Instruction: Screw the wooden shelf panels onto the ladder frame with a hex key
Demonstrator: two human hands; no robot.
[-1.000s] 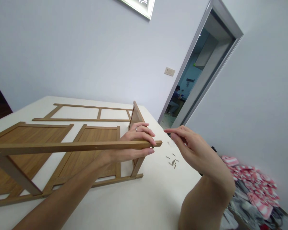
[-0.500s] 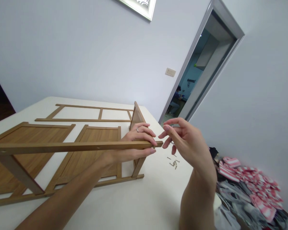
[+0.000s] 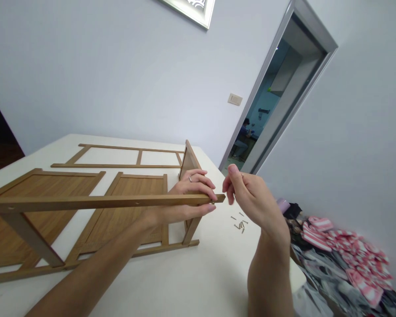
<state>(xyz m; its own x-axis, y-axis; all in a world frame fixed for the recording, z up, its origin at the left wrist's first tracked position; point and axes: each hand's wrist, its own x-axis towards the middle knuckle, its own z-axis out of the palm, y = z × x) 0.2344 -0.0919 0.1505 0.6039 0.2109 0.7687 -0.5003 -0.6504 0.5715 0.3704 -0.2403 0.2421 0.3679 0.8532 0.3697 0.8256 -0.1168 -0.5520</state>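
Observation:
My left hand, with a ring on one finger, is closed around the right end of a wooden rail on a brown wooden frame. A small brass-coloured screw head shows at the rail's side between its thumb and fingers. Just right of the rail's end is my right hand, fingers curled in and thumb raised; whatever it may hold is hidden. Under the rail, an upright wooden panel joins the frame at the right. Several loose screws lie on the white table below my right hand.
A flat ladder-like wooden frame and slatted panels lie on the table. Clothes with a red-and-white striped piece are heaped at the right. Beyond the doorway a person sits in another room.
My right hand has turned at the wrist, its fingers curling in and its thumb pointing up. My left hand keeps its hold on the rail.

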